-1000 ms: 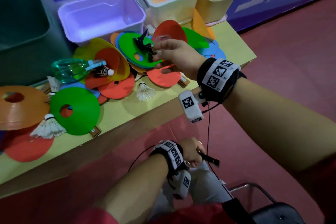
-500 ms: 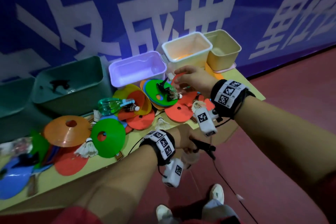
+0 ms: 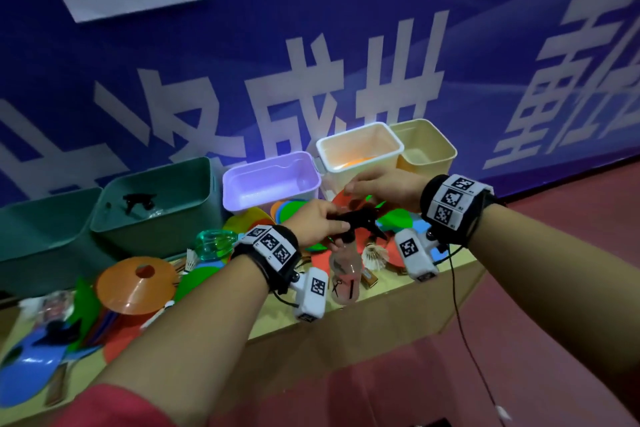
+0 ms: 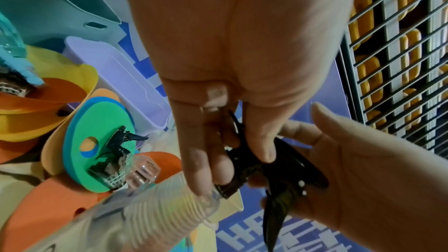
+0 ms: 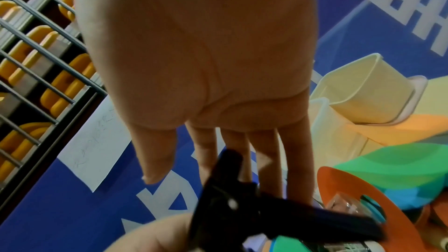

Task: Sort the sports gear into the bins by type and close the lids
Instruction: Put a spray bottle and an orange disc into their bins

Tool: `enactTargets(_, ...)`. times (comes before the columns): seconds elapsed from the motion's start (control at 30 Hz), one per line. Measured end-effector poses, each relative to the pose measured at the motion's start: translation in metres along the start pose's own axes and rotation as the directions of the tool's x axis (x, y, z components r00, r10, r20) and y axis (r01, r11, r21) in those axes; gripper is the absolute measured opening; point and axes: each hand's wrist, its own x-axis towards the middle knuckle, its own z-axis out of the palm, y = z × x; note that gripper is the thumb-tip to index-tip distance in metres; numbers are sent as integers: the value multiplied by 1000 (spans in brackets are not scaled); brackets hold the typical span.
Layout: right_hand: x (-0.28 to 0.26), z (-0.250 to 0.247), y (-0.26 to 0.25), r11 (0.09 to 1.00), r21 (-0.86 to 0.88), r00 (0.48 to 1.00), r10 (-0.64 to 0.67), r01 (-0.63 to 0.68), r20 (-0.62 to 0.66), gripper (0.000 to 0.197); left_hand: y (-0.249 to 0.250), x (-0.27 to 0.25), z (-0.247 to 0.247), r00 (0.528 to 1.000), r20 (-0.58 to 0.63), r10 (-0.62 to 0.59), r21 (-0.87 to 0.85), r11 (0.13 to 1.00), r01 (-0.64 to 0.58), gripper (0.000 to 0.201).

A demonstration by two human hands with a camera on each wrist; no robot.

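Clear spray bottle [image 3: 344, 274] with black trigger head, hanging upright above table edge

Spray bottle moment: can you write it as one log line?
left hand: grips spray bottle at black trigger head | right hand: open, fingers by trigger | lilac bin: lid off

The left hand [image 4: 232, 87] curls its fingers [image 4: 201, 168] round the black trigger head [image 4: 244, 162] of a clear ribbed spray bottle [image 4: 135, 204], which slants down toward the lower left. The right hand [image 4: 358, 175] reaches in from the right, palm open, touching the black sprayer. Beside them lie a green disc [image 4: 97, 141] carrying a black-feathered shuttlecock [image 4: 114, 162], orange discs [image 4: 36, 216] and a lilac bin [image 4: 121, 83]
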Motion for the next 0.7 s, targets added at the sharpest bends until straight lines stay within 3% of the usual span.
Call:
enactTargets(0.17,3,-10,-3,952,-287,990,-72,106,125,28,14,12,-6,992,-121,19,-57,998,-26,10)
enactTargets(0.27,10,-19,-4,921,-358,986,-123,155,112,22,21,15,-6,985,-172,31,-57,998,-41,7)
enactTargets(0.4,18,-29,-5,933,-294,978,-204,207,42,18,30,22,-3,963,-266,54,-103,991,-84,11)
enactTargets(0.53,20,-42,-6,967,-129,973,-227,220,-36,13,36,36,3,931,-365,-8,-158,986,-54,27)
enactTargets(0.7,12,-69,0,966,66,966,-242,249,-94,12,25,51,25,957,-286,-58,-6,998,58,55)
